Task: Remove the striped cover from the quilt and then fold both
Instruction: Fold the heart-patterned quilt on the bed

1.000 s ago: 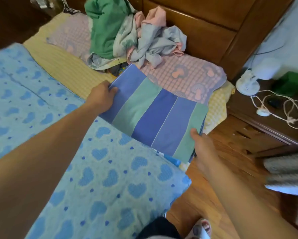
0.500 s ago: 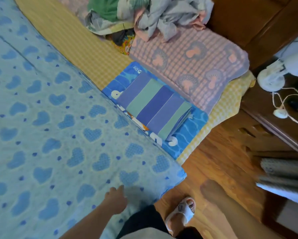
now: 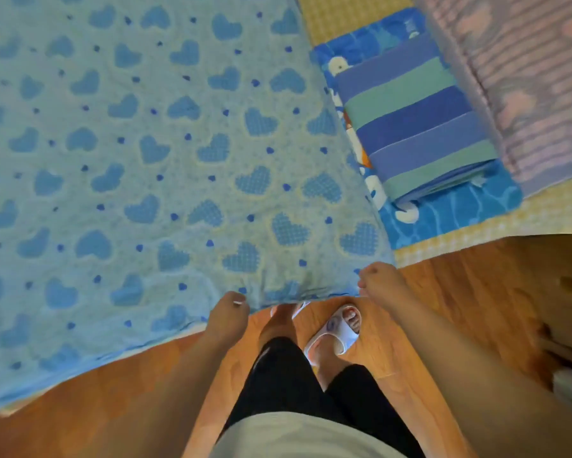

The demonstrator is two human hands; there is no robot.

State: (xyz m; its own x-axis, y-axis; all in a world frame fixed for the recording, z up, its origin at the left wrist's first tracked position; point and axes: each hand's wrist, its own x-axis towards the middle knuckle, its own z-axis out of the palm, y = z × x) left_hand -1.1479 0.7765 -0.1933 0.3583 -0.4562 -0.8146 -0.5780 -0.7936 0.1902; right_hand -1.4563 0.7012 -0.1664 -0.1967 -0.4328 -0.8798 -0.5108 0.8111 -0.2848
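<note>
Viewed from above, a heart-print quilt (image 3: 152, 153) lies spread flat over the bed, filling nine to twelve o'clock. Both hands pinch its near edge: left hand (image 3: 227, 317) at six o'clock, right hand (image 3: 379, 282) just toward five, apart to lift the edge evenly, likely for the first fold. The striped cover (image 3: 413, 127), already folded, rests at two o'clock, out of the way.
</note>
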